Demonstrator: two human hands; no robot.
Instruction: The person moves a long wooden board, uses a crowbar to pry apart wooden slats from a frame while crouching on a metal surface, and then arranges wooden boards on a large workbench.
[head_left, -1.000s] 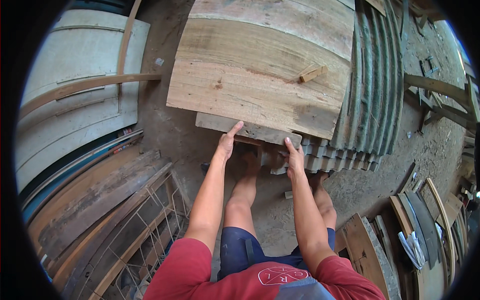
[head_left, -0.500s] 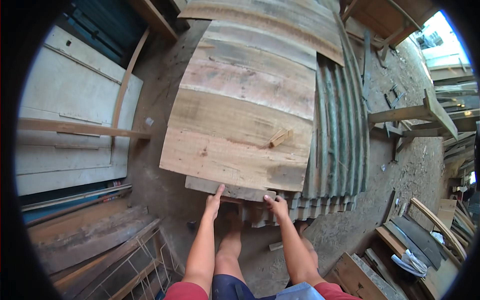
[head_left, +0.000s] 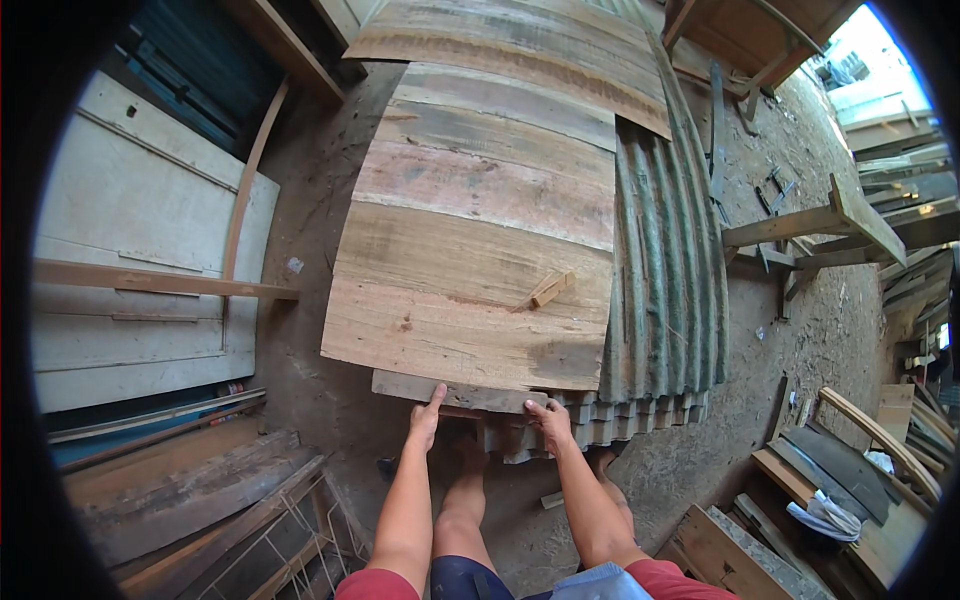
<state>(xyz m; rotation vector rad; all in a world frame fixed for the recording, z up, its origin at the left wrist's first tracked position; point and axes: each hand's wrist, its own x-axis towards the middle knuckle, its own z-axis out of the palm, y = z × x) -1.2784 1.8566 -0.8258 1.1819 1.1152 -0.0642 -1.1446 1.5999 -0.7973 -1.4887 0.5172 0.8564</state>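
Observation:
A short grey-brown board (head_left: 460, 393) lies along the near edge of a panel of wide wooden planks (head_left: 475, 240). My left hand (head_left: 425, 420) is closed on the board near its middle, thumb on top and the other fingers hidden beneath. At the board's right end my right hand (head_left: 549, 422) grips it the same way, its thumb pointing inward. On the panel's near right part rests a small pale wood block (head_left: 552, 289), apart from both hands.
Corrugated sheets (head_left: 665, 290) are stacked under the panel and stick out on its right. Another plank panel (head_left: 520, 40) lies at the far end. A white door (head_left: 140, 240) leans at left. Timber (head_left: 190, 500) is piled at near left, and a wooden trestle (head_left: 800, 232) stands at right.
The view has shifted, so the panel and board appear slightly lower. My right thumb sits a little further in along the board. Both hands keep their hold on it.

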